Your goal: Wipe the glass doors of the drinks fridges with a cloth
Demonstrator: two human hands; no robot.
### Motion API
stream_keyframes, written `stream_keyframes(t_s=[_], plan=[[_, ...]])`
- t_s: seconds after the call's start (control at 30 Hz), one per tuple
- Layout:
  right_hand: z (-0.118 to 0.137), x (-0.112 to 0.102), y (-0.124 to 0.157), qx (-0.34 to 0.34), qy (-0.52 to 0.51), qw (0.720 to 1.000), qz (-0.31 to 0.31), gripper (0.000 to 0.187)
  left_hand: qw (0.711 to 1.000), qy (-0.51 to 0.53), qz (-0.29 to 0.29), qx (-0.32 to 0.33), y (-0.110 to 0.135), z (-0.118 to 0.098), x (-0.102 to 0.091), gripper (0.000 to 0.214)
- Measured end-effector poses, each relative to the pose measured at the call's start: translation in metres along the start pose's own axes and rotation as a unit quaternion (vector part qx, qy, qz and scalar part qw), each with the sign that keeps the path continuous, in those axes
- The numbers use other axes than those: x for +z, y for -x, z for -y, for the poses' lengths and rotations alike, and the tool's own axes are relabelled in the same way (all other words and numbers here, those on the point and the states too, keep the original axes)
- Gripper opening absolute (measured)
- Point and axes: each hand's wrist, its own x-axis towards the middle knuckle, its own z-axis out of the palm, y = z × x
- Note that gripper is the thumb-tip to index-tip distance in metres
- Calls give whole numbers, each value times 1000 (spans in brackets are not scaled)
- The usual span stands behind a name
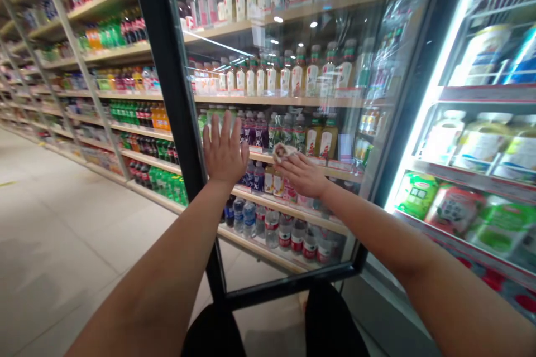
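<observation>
A glass door [288, 273] with a black frame stands swung out in front of me, and shelves of bottles show through its pane. My left hand [226, 150] lies flat on the glass near the left frame bar, fingers spread and nothing in it. Further right and slightly lower, my right hand [304, 170] presses a crumpled pale cloth [285, 152] with a brownish patch to the pane. The cloth sticks out past the fingertips; the part beneath the fingers is hidden.
To the right is the lit fridge [469, 173] with bottles and green and red pouches [456, 206] on its racks. Long drink shelves [125, 95] run along the left. Pale tiled floor [62, 234] lies at lower left, and my legs [337, 318] are under the door.
</observation>
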Motion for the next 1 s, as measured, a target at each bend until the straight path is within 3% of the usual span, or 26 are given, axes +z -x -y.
stream_keyframes(t_s=[0.07,0.1,0.2,0.27,0.3,0.43,0.47,0.67,0.8,0.87,1.0], plan=[[-5,-1,5,-27,0,1000,7,48,1000,13,1,-9,-1,2,2,65],[-9,-3,5,-6,9,1000,-4,49,1000,19,1,-13,-1,3,4,65],[-23,-7,3,124,30,990,-59,55,999,32,7,-19,-2,5,7,64],[-26,-4,6,173,31,981,-76,59,999,36,14,-16,-2,6,8,63],[-24,-1,11,161,28,984,-69,59,999,37,19,-17,-3,7,8,63],[-18,11,33,-22,13,1000,6,53,998,41,41,-36,-4,8,10,66],[-19,11,36,-40,18,999,8,52,997,45,44,-41,-4,8,10,67],[-30,3,44,110,64,990,-64,55,998,38,30,-32,-3,13,16,65],[-19,8,52,-6,26,1000,10,49,997,50,39,-45,-3,14,17,67],[-20,5,51,-29,12,999,28,49,997,38,42,-44,-3,13,17,66],[-35,-7,39,110,22,992,-55,63,997,22,51,-46,-4,11,17,66]])
